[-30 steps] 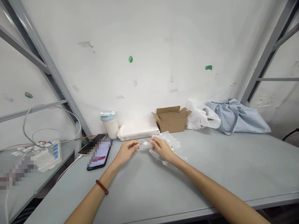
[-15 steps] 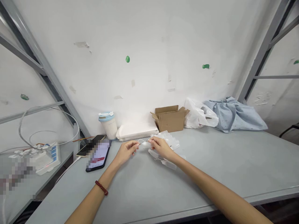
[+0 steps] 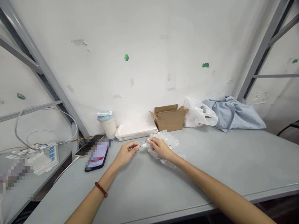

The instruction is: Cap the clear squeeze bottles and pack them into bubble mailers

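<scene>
String (image 3: 141,142) loops in the small gap between my hands, over the table (image 3: 140,193). My left hand (image 3: 125,153) has thumb and finger nipped together on its thin end; my right hand (image 3: 162,149) is pinched closed too, seemingly on the string by the small white piece (image 3: 145,145), though my fingers hide the exact hold. With so little caught, I judge a tug could slip the end from my left fingertips, or a twist could knot the loop. Just under my right hand lie loose pieces (image 3: 168,163); my wrist could drag them, or their strings could snag mine. Right beyond that grip, the clear pile (image 3: 173,143) could tangle likewise. Farther off, past both grips, are the white stack (image 3: 136,131) and the open box (image 3: 170,119), too far back to catch the string.
</scene>
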